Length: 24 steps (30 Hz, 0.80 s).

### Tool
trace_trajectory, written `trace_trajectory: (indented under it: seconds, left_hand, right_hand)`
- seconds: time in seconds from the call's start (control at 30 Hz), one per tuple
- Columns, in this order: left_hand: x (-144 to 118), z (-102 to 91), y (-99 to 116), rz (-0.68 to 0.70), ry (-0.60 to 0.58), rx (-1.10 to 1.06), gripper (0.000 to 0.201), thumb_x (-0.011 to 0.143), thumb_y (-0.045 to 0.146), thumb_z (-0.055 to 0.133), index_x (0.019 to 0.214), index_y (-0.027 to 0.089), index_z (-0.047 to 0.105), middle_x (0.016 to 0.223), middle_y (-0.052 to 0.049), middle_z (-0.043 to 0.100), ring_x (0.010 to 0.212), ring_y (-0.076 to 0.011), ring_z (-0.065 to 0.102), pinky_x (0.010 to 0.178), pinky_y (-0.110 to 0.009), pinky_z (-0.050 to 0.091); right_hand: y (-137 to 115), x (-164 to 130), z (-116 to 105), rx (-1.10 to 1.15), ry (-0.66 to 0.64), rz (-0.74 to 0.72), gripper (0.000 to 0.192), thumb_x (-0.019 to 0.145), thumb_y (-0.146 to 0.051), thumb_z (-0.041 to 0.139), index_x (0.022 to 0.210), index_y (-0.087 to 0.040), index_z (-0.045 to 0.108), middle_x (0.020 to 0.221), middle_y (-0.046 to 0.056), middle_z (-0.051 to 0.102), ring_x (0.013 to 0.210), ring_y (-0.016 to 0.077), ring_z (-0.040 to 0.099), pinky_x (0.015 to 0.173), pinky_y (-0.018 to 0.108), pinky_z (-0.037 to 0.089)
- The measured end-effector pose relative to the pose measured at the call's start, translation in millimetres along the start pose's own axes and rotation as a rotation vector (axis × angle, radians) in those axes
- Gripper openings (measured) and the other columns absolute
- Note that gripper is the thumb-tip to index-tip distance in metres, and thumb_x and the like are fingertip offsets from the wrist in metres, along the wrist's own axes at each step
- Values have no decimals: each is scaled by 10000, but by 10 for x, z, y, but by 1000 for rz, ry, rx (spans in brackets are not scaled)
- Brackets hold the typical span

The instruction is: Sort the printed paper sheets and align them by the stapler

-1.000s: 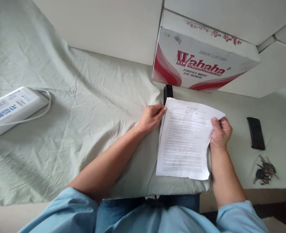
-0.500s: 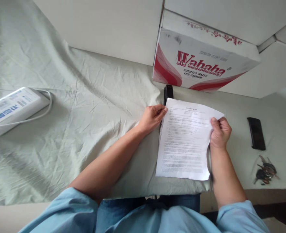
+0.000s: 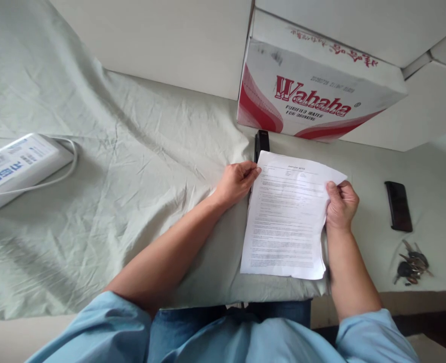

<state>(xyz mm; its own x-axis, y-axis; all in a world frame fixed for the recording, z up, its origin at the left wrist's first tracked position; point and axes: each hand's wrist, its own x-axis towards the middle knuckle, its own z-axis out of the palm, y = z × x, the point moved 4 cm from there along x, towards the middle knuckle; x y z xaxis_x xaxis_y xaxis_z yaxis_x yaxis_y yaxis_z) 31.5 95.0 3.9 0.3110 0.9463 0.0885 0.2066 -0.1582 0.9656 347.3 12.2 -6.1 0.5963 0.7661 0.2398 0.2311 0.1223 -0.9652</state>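
Observation:
Printed sheets of paper (image 3: 287, 222), white and slightly wavy, are held between my two hands above the cloth-covered table. My left hand (image 3: 240, 181) pinches the upper left edge with thumb and fingers. Across from it, my right hand (image 3: 341, 204) grips the upper right side, thumb on top and fingers underneath. A ragged, layered lower edge suggests more than one sheet. Just beyond the top left corner, a black object (image 3: 262, 142), perhaps a stapler, is partly covered by the paper and my left hand.
A Wahaha water carton (image 3: 313, 96) stands at the back against white panels. To the right lie a black phone (image 3: 398, 206) and a bunch of keys (image 3: 412, 264). On the left sits a white box-like device (image 3: 22, 169) with a cable. Pale green cloth (image 3: 105, 217) wrinkles across the table.
Almost nothing differs. The whole view has shifted very slightly, and both hands keep the same hold on the paper.

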Motion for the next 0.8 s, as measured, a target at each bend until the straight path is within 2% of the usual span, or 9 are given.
trace_trajectory:
  seconds: [0.23, 0.37, 0.43, 0.53, 0.63, 0.8]
  left_hand:
    - [9, 0, -10, -19, 2, -21, 316, 966, 426, 578, 760, 187, 605, 596, 47, 397, 583, -108, 339, 558, -275, 294]
    - [10, -17, -23, -21, 13, -84, 353, 970, 465, 607, 742, 197, 588, 589, 35, 432, 579, -112, 372, 544, -275, 299]
    - [11, -22, -42, -30, 18, -147, 396, 973, 521, 628, 745, 200, 587, 587, 33, 441, 567, -111, 382, 534, -275, 302]
    - [17, -16, -74, -47, 21, -239, 447, 965, 588, 660, 754, 200, 591, 585, 37, 445, 543, -103, 385, 526, -277, 308]
    - [27, -5, -103, -66, 30, -266, 465, 948, 614, 682, 755, 201, 591, 587, 37, 449, 537, -101, 388, 524, -278, 309]
    - [29, 8, -114, -84, 12, -229, 481, 939, 627, 681, 736, 205, 571, 576, 34, 432, 535, -104, 382, 521, -285, 288]
  right_hand:
    - [44, 16, -2, -64, -49, -28, 386, 792, -518, 928, 941, -203, 762, 824, -27, 701, 752, 126, 613, 755, 274, 504]
    - [107, 96, -61, -91, -58, -51, 548, 792, -519, 932, 1221, -245, 729, 1025, -17, 703, 957, 145, 664, 939, 303, 531]
    - [127, 116, -57, -40, -90, -12, 616, 797, -558, 918, 1286, -254, 699, 1057, -8, 717, 992, 156, 686, 1014, 340, 533]
    - [98, 96, 6, 53, -179, 67, 585, 794, -603, 903, 1221, -254, 707, 1045, 12, 758, 999, 189, 724, 1029, 389, 561]
    - [33, 52, 61, 100, -234, 117, 497, 780, -627, 901, 1043, -240, 733, 996, 30, 783, 953, 218, 746, 970, 415, 607]
    - [26, 30, 10, 45, -178, 129, 409, 778, -560, 927, 815, -210, 719, 798, -14, 745, 722, 155, 671, 756, 316, 593]
